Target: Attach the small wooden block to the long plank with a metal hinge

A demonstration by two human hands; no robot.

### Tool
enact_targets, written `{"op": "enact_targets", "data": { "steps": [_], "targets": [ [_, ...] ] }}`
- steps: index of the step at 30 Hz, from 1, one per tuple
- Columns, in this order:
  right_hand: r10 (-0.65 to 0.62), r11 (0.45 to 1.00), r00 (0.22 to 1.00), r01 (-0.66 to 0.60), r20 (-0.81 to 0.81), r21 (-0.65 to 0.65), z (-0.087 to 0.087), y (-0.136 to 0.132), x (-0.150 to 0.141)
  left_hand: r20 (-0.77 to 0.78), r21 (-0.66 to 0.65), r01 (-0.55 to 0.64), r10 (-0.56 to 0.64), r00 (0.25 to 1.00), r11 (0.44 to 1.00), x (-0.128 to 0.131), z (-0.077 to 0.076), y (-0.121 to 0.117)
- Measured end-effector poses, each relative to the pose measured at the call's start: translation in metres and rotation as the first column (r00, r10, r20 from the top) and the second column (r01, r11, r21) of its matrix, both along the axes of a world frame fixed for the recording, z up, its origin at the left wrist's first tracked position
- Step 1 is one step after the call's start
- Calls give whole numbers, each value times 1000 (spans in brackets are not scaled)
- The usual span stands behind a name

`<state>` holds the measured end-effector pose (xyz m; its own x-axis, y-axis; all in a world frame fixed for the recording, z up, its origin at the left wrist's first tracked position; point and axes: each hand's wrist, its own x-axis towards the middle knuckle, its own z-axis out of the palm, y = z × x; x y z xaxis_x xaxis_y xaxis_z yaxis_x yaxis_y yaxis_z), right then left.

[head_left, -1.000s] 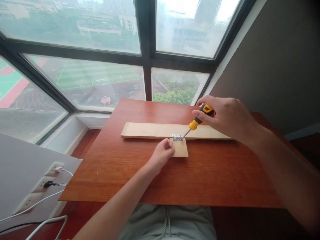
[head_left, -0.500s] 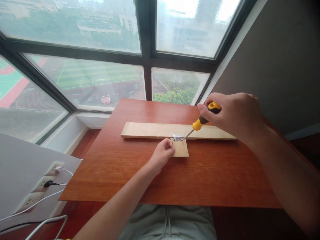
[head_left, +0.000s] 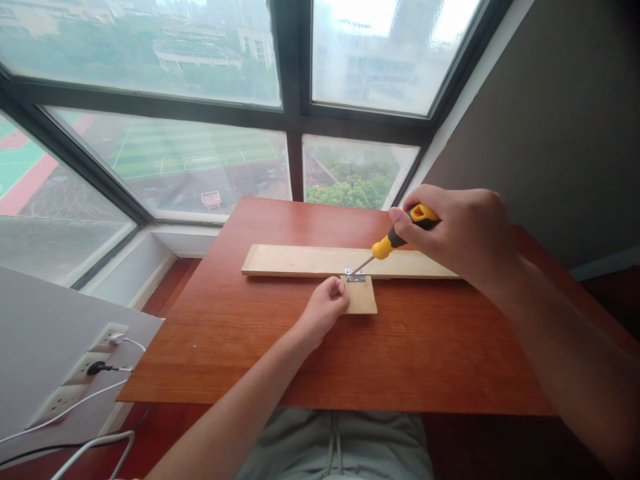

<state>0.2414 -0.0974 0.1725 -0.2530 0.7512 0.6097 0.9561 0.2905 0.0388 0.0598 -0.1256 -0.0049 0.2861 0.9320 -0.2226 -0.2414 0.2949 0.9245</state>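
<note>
My right hand is closed around the yellow and black handle of a screwdriver. Its tip reaches the left part of a silver hinge. That hinge spans the joint between a long pale wooden board and a small wooden piece on its near side. My left hand is closed on the small piece's left edge, thumb and fingers pinched together. Whether a screw sits under the tip is too small to tell.
Everything lies on a reddish-brown wooden table. Windows rise behind its far edge, and a grey wall stands at the right. Wall sockets with plugged-in cables are low at the left.
My right hand has shifted slightly left, moving the screwdriver tip from the hinge's right side to its left part. My left hand and the boards stay practically where they were.
</note>
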Motion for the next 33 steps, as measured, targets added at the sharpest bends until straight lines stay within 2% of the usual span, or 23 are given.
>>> {"op": "enact_targets", "data": {
  "steps": [11, 17, 21, 28, 33],
  "targets": [
    [-27, 995, 999, 31, 42, -98, 3, -2, -2, 18, -32, -1, 2, 1000, 1000, 2, 4, 0],
    [14, 998, 999, -12, 30, -58, 2, -1, -3, 20, -35, 5, -4, 1000, 999, 1, 5, 0],
    [36, 990, 999, -33, 20, -134, 4, -2, -4, 9, -23, 2, -1, 1000, 1000, 2, 4, 0],
    [241, 944, 970, -239, -20, -227, 9, -5, -4, 15, -12, -1, 1, 1000, 1000, 2, 3, 0],
    [302, 912, 952, -302, -44, -278, 13, -6, -5, 21, -21, 5, -5, 1000, 1000, 2, 3, 0]
  ]
}}
